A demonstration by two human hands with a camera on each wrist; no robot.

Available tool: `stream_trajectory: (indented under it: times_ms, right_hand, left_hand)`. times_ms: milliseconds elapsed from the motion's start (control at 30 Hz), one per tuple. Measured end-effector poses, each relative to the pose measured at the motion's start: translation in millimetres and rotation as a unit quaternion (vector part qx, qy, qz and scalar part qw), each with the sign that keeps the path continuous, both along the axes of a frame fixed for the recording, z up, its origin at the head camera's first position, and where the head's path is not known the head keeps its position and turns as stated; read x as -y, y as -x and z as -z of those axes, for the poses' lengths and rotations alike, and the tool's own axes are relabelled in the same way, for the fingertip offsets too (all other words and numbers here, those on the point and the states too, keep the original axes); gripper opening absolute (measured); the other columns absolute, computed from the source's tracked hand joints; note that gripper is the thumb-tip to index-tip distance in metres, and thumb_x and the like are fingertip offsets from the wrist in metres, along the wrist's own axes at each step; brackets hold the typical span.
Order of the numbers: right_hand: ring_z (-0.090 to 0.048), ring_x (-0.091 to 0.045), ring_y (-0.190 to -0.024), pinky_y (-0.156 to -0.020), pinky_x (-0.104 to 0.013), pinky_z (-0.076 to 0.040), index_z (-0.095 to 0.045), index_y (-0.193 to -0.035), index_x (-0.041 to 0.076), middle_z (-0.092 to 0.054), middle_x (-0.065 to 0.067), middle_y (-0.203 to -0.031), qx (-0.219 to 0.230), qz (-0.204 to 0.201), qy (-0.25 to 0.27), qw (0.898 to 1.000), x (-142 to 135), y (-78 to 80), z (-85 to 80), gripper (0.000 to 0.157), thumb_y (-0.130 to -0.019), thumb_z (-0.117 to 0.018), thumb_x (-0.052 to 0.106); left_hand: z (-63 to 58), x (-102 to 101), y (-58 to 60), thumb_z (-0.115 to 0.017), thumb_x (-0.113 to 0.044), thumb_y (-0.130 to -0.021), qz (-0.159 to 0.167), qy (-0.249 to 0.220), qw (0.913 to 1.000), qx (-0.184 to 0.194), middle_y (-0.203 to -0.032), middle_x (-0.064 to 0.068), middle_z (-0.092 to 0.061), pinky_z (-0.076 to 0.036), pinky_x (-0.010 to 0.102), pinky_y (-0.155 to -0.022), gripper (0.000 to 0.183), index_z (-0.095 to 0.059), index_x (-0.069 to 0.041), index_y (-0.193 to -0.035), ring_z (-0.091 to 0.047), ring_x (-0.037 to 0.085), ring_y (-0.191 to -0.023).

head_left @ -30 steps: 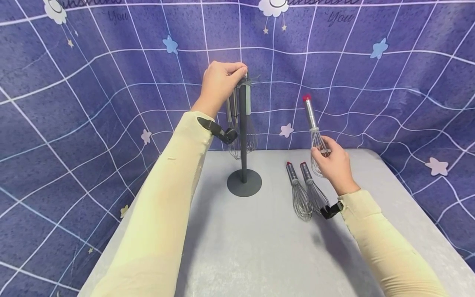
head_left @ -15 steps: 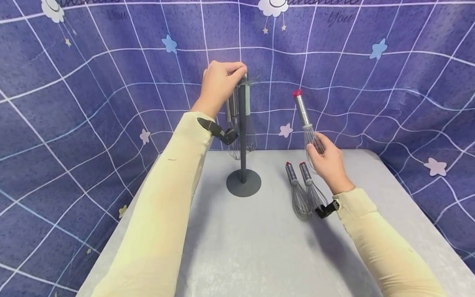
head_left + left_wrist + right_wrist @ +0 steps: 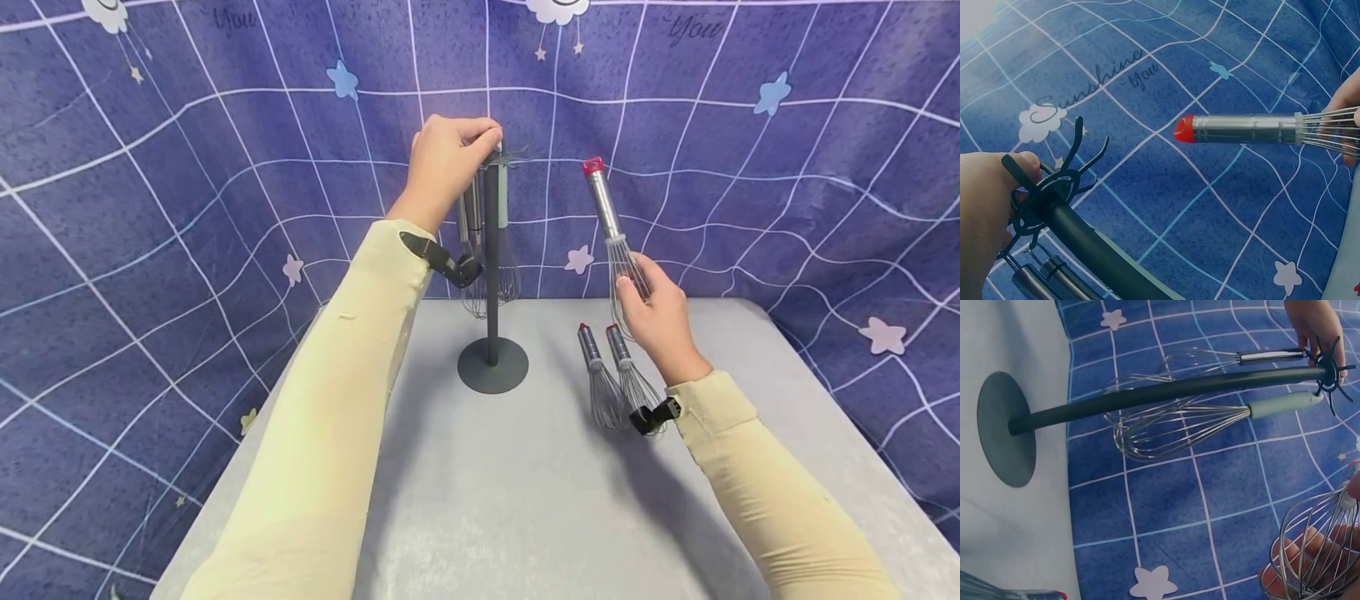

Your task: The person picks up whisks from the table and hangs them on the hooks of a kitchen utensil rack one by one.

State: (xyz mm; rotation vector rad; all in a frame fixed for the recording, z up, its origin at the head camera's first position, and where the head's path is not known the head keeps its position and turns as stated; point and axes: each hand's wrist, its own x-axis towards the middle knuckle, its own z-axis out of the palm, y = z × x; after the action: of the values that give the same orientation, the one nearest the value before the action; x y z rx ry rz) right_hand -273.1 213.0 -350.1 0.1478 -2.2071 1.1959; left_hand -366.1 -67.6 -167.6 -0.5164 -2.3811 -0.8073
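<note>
Red-tipped silver metal whisk (image 3: 606, 212): tilts up from right hand (image 3: 662, 315), which grips its wire end; left hand (image 3: 447, 160) pinches top of dark-grey round-based stand (image 3: 492, 275).

Dark, flowing script on a blue patterned cloth (image 3: 1141, 156). In the left wrist view it reads "Sunshine" (image 3: 1088, 87), the line climbing to the right, its first letters lying over a printed white cloud (image 3: 1036, 126); a smaller "You" follows, tucked under the end of that word. In the head view "You" can be read twice, high on the cloth: once beyond the far left corner of the table (image 3: 465, 483), and once above the table's far edge, toward its right corner.
</note>
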Motion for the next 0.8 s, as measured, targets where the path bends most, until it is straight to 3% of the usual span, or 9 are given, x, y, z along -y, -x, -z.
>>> stream_trajectory:
  times_ms: [233,500,800]
  right_hand:
    - [-0.065,-0.029,-0.099,-0.095,-0.046,-0.048,-0.060,-0.139,0.013,-0.071,-0.017,-0.110,-0.012,-0.016,0.003,1.000,7.0,0.7,-6.1,0.039,-0.102,-0.054,0.024]
    - [-0.062,-0.012,-0.083,-0.080,-0.025,-0.047,-0.061,-0.138,0.014,-0.072,-0.014,-0.098,-0.028,-0.032,0.016,0.999,14.3,2.4,-11.2,0.037,-0.103,-0.051,0.020]
    - [-0.064,-0.020,-0.083,-0.067,-0.023,-0.056,-0.058,-0.141,0.011,-0.071,-0.020,-0.105,-0.017,-0.092,0.056,0.994,21.7,2.4,-14.5,0.038,-0.105,-0.047,0.016]
  left_hand:
    - [1.3,-0.3,1.6,-0.059,-0.043,-0.100,0.001,0.000,1.0000,-0.004,-0.107,-0.015,-0.074,-0.034,0.032,-0.104,0.025,-0.079,-0.031,-0.109,-0.057,0.012,-0.113]
    - [1.6,-0.8,2.2,-0.059,-0.040,-0.101,0.001,0.005,0.9999,-0.012,-0.094,-0.012,-0.072,-0.035,0.033,-0.102,0.024,-0.079,-0.028,-0.103,-0.055,0.015,-0.107]
    - [2.8,-1.3,2.1,-0.057,-0.039,-0.101,0.002,0.008,0.9998,-0.018,-0.083,-0.011,-0.067,-0.036,0.034,-0.098,0.024,-0.079,-0.028,-0.101,-0.050,0.015,-0.099]
